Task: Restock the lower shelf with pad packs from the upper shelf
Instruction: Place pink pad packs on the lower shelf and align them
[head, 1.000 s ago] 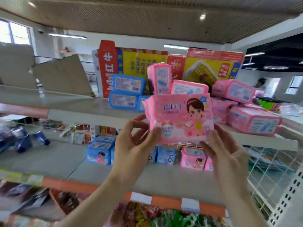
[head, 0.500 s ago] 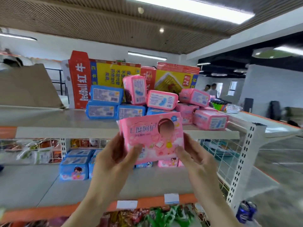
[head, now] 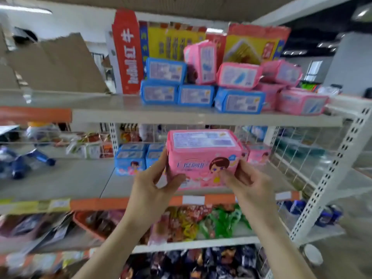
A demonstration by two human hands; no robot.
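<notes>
Over the lower shelf (head: 60, 184), gripping pink pad pack (head: 203, 156) at either end with left hand (head: 153, 186) and right hand (head: 249, 184), upright and face-out, seemingly for sliding back beside the blurred shelved pink packs (head: 258, 156) behind.

Red and yellow cartons (head: 126, 53) stand up top at the back, torn cardboard (head: 60, 63) to their left. Snack bags (head: 201, 220) crowd the bottom shelf (head: 201, 244). Blue cans (head: 326, 215) sit near the white post (head: 331, 170).
</notes>
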